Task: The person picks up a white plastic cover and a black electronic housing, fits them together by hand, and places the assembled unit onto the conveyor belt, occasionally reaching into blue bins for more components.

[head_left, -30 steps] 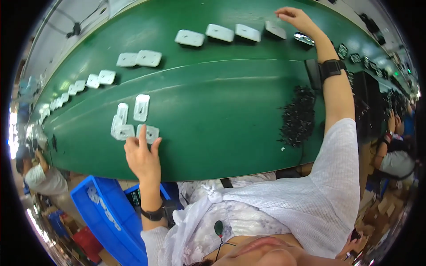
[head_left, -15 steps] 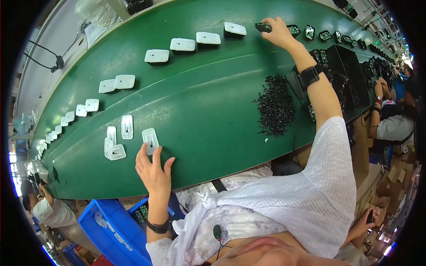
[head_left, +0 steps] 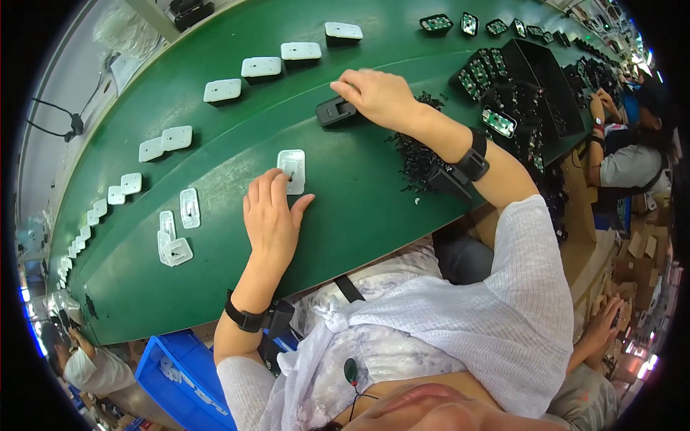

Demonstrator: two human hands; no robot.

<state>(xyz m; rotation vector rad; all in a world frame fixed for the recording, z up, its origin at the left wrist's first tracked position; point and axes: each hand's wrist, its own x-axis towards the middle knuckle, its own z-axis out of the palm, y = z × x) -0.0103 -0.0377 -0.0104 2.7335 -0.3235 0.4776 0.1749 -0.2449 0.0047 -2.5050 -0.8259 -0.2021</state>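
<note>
My left hand (head_left: 273,208) reaches over the green table with its fingertips resting on a white plastic cover (head_left: 296,159). The fingers are stretched and the thumb stands apart, off the cover. Its shallow, ribbed inside faces up. Farther off and to the right, my right hand (head_left: 377,97) grips a black plastic housing (head_left: 336,113) by its right end, low over the table. A recessed slot shows in its face. The fingers hide part of the housing. Other white covers (head_left: 190,208) lie to the left, some overlapping.
White-topped black cases (head_left: 261,67) form a curving row. Small black parts (head_left: 417,161) are heaped under my right forearm. Black housings with green circuit boards (head_left: 435,24) line the far right, near a black box (head_left: 543,86). A blue bin (head_left: 180,373) stands below the table edge. Co-workers (head_left: 632,151) sit nearby.
My right hand has come nearer and leftward, bringing the black housing from the far row. My left hand has slid the white cover right and away from me. The view has shifted slightly.
</note>
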